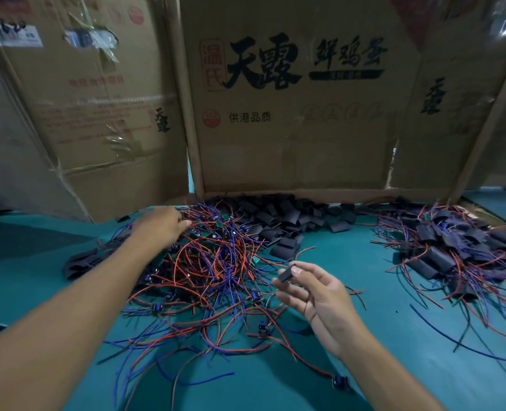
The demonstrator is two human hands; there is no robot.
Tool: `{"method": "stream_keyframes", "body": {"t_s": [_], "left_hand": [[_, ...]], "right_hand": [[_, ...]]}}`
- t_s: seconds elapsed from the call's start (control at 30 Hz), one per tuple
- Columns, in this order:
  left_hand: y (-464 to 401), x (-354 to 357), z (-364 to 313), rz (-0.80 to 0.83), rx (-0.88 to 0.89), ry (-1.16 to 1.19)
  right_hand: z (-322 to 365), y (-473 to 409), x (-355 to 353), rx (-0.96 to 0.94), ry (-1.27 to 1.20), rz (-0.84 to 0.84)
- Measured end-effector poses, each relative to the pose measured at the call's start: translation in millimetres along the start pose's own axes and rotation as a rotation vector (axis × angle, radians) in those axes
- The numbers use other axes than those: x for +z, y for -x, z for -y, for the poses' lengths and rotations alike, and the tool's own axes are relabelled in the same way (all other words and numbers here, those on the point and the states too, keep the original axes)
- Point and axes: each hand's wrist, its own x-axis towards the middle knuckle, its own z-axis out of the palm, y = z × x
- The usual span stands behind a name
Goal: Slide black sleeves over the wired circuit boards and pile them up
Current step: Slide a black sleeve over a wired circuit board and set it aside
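Right hand (320, 295) hovers palm-up above the teal table (364, 366), thumb and forefinger pinching one flat black sleeve (287, 274) by its end while the other fingers spread loosely beneath. Left hand (161, 225) reaches well forward into the far side of the tangle of red and blue wired circuit boards (213, 271), fingers curled down among the wires; motion blur hides whether it has hold of anything. Small green boards show through the tangle near those fingertips. Behind the tangle, along the foot of the cardboard wall (290, 114), lies a heap of loose black sleeves (290, 218). To the right, well apart from the hands, sits the pile of sleeved boards (459, 247), wires trailing outward. A few more black sleeves (80, 262) lie left of the forearm.
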Motion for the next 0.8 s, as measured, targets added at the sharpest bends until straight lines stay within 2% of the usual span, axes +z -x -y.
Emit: {"method": "stream_keyframes", "body": {"t_s": [0.1, 0.23, 0.33, 0.4, 0.47, 0.57, 0.63, 0.7, 0.73, 0.8], "left_hand": [[-0.4, 18.6, 3.0, -0.171, -0.1, -0.123], [-6.0, 20.3, 5.7, -0.065, -0.263, 0.005], [-10.4, 5.1, 5.8, -0.022, -0.312, 0.368], [-7.5, -10.3, 5.2, -0.052, -0.359, 0.68], [-2.3, -26.5, 6.5, -0.107, -0.421, 0.884], [9.4, -48.7, 2.1, -0.33, -0.372, 1.055], [21.8, -63.2, -5.9, -0.597, -0.253, 0.981], [33.3, -77.6, -16.6, -0.764, -0.11, 0.924], [35.1, -83.9, -20.3, -0.785, -0.068, 0.926], [34.4, -91.7, -25.7, -0.726, -0.016, 0.995]], "right_hand": [[1.2, -0.4, 0.4, 0.045, -0.084, -0.006], [6.2, -0.8, 1.3, 0.065, -0.127, -0.002], [7.0, 0.0, 3.0, 0.109, -0.175, 0.008], [8.6, 0.4, 2.7, 0.144, -0.224, 0.014], [9.9, 0.3, 1.2, 0.153, -0.246, 0.016], [10.7, -0.3, 0.5, 0.153, -0.268, 0.009], [10.4, -0.3, -0.2, 0.151, -0.271, 0.012], [10.6, 0.0, -0.6, 0.149, -0.272, 0.005], [11.0, 0.5, -0.2, 0.15, -0.271, -0.001], [12.0, 1.5, 1.0, 0.149, -0.266, -0.013]]}}
